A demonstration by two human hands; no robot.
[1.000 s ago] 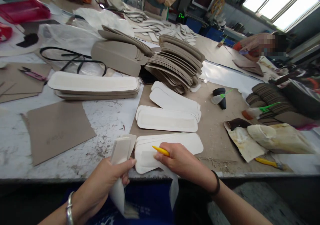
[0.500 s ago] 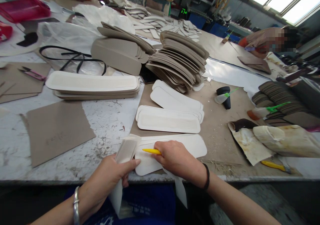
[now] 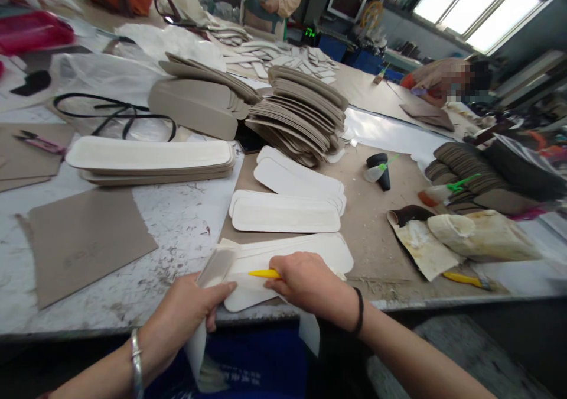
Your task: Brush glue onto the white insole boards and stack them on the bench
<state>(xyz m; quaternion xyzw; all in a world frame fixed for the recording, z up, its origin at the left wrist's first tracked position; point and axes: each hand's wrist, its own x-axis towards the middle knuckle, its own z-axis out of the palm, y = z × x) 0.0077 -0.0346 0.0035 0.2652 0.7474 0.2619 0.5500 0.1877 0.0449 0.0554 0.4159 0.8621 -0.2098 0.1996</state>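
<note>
My left hand (image 3: 188,304) is closed on a bundle of thin whitish strips (image 3: 218,266), its thumb pressing over the edge. A loose end of the strip hangs below that hand past the table edge. My right hand (image 3: 310,284) is closed round a yellow pointed tool (image 3: 262,273), whose tip points left toward the bundle. Beneath both hands lie fanned white round-ended panels (image 3: 328,251). A pale strip tail (image 3: 310,333) dangles under my right wrist. Just beyond lie more white panels (image 3: 286,216), overlapping in groups.
Taupe panels (image 3: 296,121) are piled at the back, with a white-topped stack (image 3: 150,153) to the left. A taupe sheet (image 3: 91,239) lies front left. On the right are a yellow-handled brush (image 3: 463,278), a stained container (image 3: 482,236) and a glue bottle (image 3: 434,195). Two people work beyond.
The view has turned a little, so the table's contents sit further left. Both hands keep their grips, and the yellow tool stays close to the bundle.
</note>
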